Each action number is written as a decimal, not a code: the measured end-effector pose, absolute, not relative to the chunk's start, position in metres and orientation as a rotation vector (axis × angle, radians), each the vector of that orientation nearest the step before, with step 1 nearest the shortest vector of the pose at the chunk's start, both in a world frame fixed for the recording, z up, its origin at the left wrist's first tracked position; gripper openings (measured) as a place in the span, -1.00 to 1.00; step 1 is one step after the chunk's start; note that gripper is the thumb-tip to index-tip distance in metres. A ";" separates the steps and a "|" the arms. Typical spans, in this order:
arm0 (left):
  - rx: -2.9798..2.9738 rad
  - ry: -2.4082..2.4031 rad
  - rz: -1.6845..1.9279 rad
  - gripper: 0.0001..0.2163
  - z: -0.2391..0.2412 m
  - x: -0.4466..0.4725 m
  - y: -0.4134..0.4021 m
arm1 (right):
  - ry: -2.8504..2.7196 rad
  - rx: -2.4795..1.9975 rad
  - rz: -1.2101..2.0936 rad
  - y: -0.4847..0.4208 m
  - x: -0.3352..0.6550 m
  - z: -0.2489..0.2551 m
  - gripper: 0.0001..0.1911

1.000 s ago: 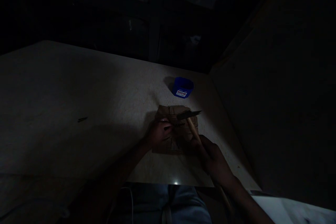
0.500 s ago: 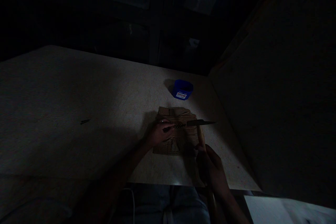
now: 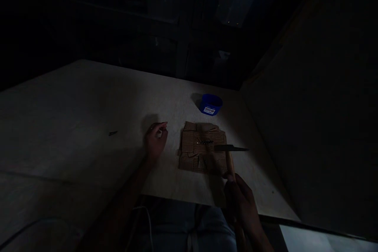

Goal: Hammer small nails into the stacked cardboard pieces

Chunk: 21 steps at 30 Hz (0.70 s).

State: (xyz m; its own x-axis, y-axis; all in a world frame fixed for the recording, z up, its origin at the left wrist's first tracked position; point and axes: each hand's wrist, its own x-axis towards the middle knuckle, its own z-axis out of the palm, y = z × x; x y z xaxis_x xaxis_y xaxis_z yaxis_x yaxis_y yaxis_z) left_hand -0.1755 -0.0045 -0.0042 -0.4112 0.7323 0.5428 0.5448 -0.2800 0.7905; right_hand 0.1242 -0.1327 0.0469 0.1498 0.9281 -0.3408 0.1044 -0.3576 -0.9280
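There was one surface (image 3: 88,106). On it stood one blue tub (image 3: 210,104), one pile of brown cardboard pieces (image 3: 195,145), overlapped too closely to count, and one small dark bit (image 3: 112,133) lying alone. There was one hammer (image 3: 229,150). Two hands showed: one left hand (image 3: 155,141) and one right hand (image 3: 240,204).

Pale table (image 3: 88,98); on it 1 blue tub (image 3: 210,104), brown perforated board (image 3: 201,150), dark bit (image 3: 112,133)

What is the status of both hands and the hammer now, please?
Right hand shut on hammer, head over the brown perforated pieces. Left hand left of them, apart. Blue tub beyond, not in the way.
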 end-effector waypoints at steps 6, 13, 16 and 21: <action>1.441 2.570 1.181 -0.66 -0.005 -0.280 -0.048 | -1.143 -1.662 1.139 -0.145 0.131 0.047 -0.44; 1.453 2.774 0.576 -0.66 -0.005 -0.336 -0.088 | -1.063 -1.631 1.296 -0.156 0.135 0.041 -0.40; 1.426 2.783 0.511 -0.65 -0.003 -0.335 -0.083 | -1.011 -1.594 1.372 -0.162 0.138 0.040 -0.40; 1.401 2.772 0.628 -0.69 -0.001 -0.341 -0.071 | -0.976 -1.673 1.328 -0.169 0.149 0.035 -0.41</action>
